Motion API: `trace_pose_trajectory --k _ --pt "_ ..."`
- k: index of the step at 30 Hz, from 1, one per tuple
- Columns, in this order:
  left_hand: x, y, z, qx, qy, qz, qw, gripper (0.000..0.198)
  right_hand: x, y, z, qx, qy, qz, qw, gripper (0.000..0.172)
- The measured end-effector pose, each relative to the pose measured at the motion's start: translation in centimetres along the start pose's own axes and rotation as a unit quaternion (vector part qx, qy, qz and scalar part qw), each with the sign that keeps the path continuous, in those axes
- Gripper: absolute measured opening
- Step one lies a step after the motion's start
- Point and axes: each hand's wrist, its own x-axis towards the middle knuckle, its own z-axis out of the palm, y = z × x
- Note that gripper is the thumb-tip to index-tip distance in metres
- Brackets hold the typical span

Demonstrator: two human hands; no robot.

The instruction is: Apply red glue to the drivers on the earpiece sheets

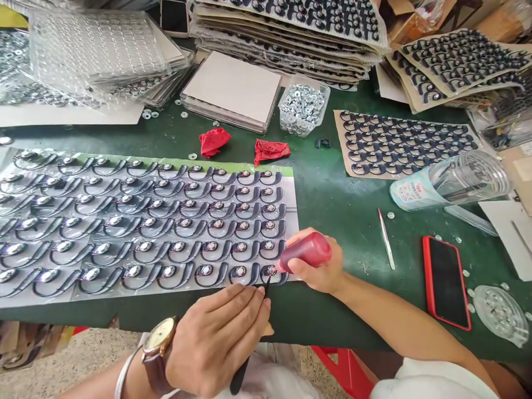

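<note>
My right hand (pixel 322 271) is closed around a small red squeeze bottle (pixel 307 252), tilted with its nozzle down at the lower right corner of a sheet. My left hand (pixel 222 332), with a watch on its wrist, grips slim black tweezers (pixel 240 377), mostly hidden by the fingers. Their tip and the nozzle meet at the last round silver piece (pixel 270 270) of the front row. The sheet (pixel 293 194) bears rows of dark curved hook-like parts, each with a round metal piece, under clear film. Whether the nozzle touches the piece I cannot tell.
Two crumpled red cloths (pixel 272 149) lie behind the sheet, near a clear tub of metal discs (pixel 303 108) and stacked boards (pixel 233 88). To the right are silver tweezers (pixel 386 238), a red-cased phone (pixel 446 282), a clear bottle (pixel 453 180) and a filled brown card (pixel 407 144).
</note>
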Motion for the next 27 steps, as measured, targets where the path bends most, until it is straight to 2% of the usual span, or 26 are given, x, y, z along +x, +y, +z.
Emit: trace_pose_trajectory --k 5,10,21,24,27 --pt "-0.12 0.59 0.09 0.015 -0.001 0.002 1.0 0.025 -0.11 0.23 0.01 -0.039 0.004 -0.039 0.998 0.026" --pt "0.12 0.49 -0.02 0.016 -0.013 -0.004 1.0 0.024 0.02 0.06 0.07 -0.054 0.006 -0.034 0.998 0.028" --pt "0.12 0.48 -0.03 0.0 -0.002 -0.023 1.0 0.024 -0.01 0.03 0.06 -0.067 0.02 -0.03 0.997 0.026" --pt "0.17 0.43 -0.1 -0.007 -0.005 -0.027 1.0 0.025 0.05 -0.09 -0.06 -0.067 0.035 -0.041 0.996 0.027" --pt "0.15 0.37 -0.11 -0.013 -0.006 -0.024 1.0 0.025 0.08 -0.02 -0.1 -0.072 0.048 -0.023 0.996 0.024"
